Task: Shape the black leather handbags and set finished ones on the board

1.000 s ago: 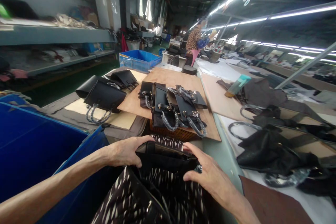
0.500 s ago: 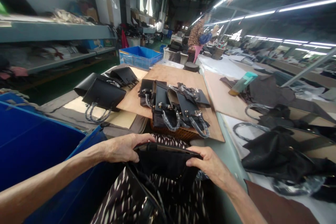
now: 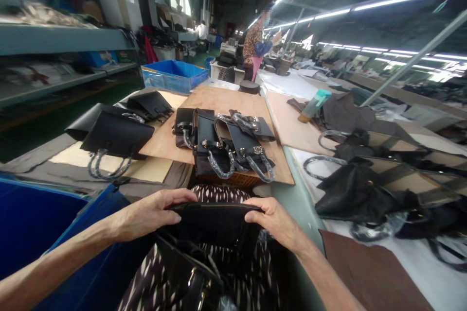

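Observation:
A black handbag (image 3: 211,226) lies across my lap, on cloth patterned in dark and white. At the left end of its upper edge, my left hand (image 3: 160,211) pinches the rim between thumb and fingers. The right end of that same edge is gripped by my right hand (image 3: 272,216), thumb towards me. The rim is drawn nearly straight between both hands. Gold-coloured metal fittings and a plastic-wrapped part show lower on the bag. Its underside is hidden against my lap.
Several black handbags with wrapped handles lie on a wooden board (image 3: 233,99) ahead. More bags (image 3: 116,129) lie at the left, and others (image 3: 365,189) on the right table. A blue bin (image 3: 32,223) stands close on my left. A person (image 3: 252,46) stands farther back.
The view has turned slightly right, so the surroundings sit further left. Both hands keep hold of the bag's rim, which now looks straighter and flatter.

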Demonstrator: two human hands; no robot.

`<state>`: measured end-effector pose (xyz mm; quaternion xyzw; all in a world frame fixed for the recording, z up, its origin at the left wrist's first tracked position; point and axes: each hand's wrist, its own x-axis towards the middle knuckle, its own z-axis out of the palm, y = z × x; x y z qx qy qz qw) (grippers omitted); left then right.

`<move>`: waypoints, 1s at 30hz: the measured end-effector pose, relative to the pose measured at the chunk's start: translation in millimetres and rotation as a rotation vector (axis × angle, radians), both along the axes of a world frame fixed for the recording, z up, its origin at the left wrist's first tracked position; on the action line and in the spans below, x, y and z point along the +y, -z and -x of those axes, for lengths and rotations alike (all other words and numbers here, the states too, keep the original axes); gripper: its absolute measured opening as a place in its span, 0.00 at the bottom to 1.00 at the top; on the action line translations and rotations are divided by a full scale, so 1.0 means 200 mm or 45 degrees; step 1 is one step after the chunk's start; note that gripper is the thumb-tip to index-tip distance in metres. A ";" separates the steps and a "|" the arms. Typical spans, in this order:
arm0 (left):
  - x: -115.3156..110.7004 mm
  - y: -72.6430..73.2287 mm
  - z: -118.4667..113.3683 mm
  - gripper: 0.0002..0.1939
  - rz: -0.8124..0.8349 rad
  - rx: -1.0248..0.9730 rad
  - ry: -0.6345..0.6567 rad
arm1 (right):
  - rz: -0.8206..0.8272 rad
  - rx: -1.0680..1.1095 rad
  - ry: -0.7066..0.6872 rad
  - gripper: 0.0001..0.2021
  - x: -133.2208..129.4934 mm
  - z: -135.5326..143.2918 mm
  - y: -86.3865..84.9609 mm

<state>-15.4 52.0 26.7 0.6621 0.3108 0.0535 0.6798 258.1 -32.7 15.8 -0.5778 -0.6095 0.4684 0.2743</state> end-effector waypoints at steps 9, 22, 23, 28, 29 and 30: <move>-0.01 0.04 0.01 0.21 0.143 -0.006 -0.089 | -0.078 -0.106 0.032 0.11 0.01 -0.01 0.00; -0.03 0.05 0.00 0.17 0.146 -0.015 -0.117 | -0.132 -0.216 0.073 0.09 -0.01 0.02 0.00; -0.04 0.05 0.00 0.16 0.134 -0.011 -0.113 | -0.148 -0.232 0.080 0.10 -0.01 0.02 -0.01; -0.06 0.06 0.00 0.15 0.111 -0.004 -0.109 | -0.372 -0.389 0.056 0.08 -0.01 0.04 -0.01; -0.07 0.06 0.00 0.15 0.105 0.000 -0.113 | -0.437 -0.446 0.042 0.09 -0.02 0.04 -0.01; -0.07 0.06 -0.01 0.15 0.094 0.006 -0.114 | -0.500 -0.512 0.029 0.10 -0.02 0.05 -0.01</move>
